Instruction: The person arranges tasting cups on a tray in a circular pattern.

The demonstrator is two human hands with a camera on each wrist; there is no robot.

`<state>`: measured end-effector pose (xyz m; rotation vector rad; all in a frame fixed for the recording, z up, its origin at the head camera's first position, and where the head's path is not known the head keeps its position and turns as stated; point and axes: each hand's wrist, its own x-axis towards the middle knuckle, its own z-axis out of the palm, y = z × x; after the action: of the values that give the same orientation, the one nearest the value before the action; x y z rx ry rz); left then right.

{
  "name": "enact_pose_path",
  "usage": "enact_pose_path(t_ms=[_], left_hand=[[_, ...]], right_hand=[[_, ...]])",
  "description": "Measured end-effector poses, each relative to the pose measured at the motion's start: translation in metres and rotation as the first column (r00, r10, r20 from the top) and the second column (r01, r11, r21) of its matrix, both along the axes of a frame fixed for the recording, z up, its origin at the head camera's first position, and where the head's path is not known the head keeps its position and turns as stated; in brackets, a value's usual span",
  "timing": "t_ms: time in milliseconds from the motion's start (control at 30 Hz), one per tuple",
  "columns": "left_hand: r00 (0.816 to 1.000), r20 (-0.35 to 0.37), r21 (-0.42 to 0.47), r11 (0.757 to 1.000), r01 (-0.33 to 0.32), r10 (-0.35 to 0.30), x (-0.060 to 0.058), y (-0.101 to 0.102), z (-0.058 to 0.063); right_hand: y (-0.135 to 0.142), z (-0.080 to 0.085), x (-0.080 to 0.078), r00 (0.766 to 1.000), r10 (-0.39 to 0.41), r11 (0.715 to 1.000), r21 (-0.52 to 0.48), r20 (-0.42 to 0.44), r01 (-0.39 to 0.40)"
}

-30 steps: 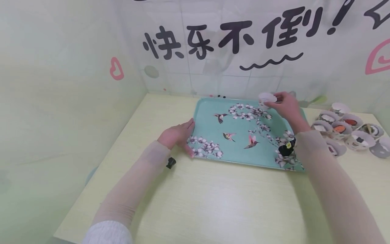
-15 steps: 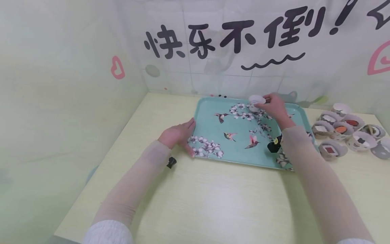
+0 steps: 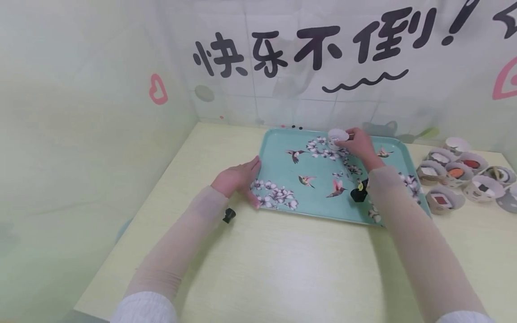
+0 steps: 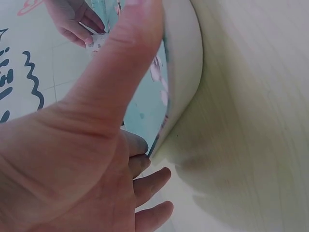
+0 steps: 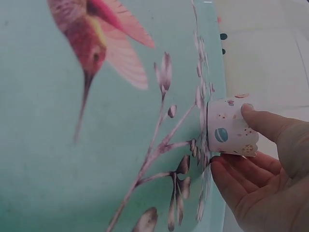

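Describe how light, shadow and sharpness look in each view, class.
Head view: a soft pale glare on the tabletop, and a soft-edged shadow beside the right sleeve; left wrist view: blurry-edged shadows on the tabletop near the left hand; right wrist view: the tray darkens toward the bottom of the picture, print on the cup is fairly clear, and the wall looks pale.

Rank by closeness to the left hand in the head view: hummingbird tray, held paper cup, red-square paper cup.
1. Hummingbird tray: touching the left hand.
2. Held paper cup: in the right hand.
3. Red-square paper cup: right of the tray.
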<state>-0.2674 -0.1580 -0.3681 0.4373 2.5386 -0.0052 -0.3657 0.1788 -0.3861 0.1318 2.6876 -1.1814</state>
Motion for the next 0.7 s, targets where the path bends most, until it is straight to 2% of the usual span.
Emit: enact_pose_path(t_ms=[267,700], left_hand=[[1.000,-0.011,-0.013,1.000,0.009,-0.009,0.001,0.002,0.002],[1.000,0.011,-0.021,1.000,0.004,-0.003,0.003,0.002,0.003]], right_hand=[[0.004,0.001,0.002,1.000,0.011,1.000,0.013,0.014,-0.012],[0.015,0.007,0.011,0.998,0.037,0.999,0.032,0.045,-0.039]])
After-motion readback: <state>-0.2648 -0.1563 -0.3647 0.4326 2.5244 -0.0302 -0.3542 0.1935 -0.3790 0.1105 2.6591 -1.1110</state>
